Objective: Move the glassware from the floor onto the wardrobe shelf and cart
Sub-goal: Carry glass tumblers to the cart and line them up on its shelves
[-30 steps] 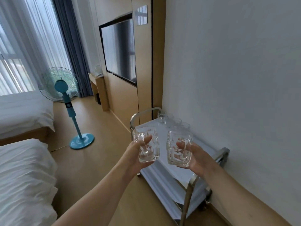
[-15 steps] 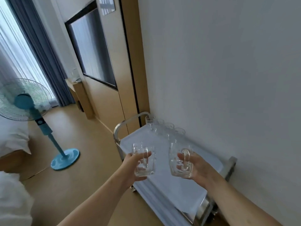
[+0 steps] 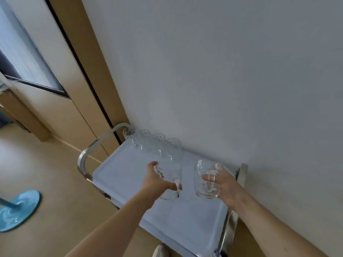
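I hold one clear glass mug in each hand above the cart's white top [image 3: 130,175]. My left hand [image 3: 157,180] grips the left mug [image 3: 171,179], which is blurred. My right hand [image 3: 223,184] grips the right mug [image 3: 204,179] by its handle, upright. A row of several clear glasses [image 3: 150,143] stands along the far edge of the cart top, against the white wall. The mugs hang just in front of that row, above the middle of the top.
The cart has metal handle rails at the left end [image 3: 87,154] and right end [image 3: 242,175]. A white wall [image 3: 222,71] backs it. Wooden panelling with a dark screen [image 3: 24,58] lies at left. A blue fan base [image 3: 16,210] sits on the wooden floor.
I have stepped closer to the cart and looked down. Both hands with their mugs have moved forward over the cart top, nearer the row of glasses.
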The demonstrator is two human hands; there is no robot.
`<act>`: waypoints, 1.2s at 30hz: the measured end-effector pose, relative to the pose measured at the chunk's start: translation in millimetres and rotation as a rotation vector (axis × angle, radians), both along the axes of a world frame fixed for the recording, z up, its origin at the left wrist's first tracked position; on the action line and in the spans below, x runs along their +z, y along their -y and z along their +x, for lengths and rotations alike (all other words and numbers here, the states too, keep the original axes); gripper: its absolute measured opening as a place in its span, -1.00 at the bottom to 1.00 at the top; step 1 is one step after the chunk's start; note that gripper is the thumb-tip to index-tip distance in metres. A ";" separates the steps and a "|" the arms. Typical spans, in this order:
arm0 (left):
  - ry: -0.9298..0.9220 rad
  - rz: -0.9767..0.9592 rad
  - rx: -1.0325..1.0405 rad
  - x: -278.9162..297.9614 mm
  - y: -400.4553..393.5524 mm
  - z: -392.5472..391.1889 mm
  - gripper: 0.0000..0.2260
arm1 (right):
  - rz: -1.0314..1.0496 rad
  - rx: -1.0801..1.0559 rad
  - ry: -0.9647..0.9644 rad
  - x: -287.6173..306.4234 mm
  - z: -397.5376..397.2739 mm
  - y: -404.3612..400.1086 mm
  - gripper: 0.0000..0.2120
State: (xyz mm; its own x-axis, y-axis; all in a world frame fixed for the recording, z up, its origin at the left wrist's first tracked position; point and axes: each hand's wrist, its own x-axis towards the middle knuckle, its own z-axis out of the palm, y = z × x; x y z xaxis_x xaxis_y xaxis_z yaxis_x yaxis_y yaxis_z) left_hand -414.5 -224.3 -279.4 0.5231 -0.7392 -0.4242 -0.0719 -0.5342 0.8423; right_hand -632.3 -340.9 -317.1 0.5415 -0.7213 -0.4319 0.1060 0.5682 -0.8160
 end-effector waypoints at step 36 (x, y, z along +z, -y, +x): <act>0.739 0.025 -1.271 -98.5 243.5 57.7 0.11 | -0.226 -0.431 -0.691 -113.1 47.8 61.4 0.02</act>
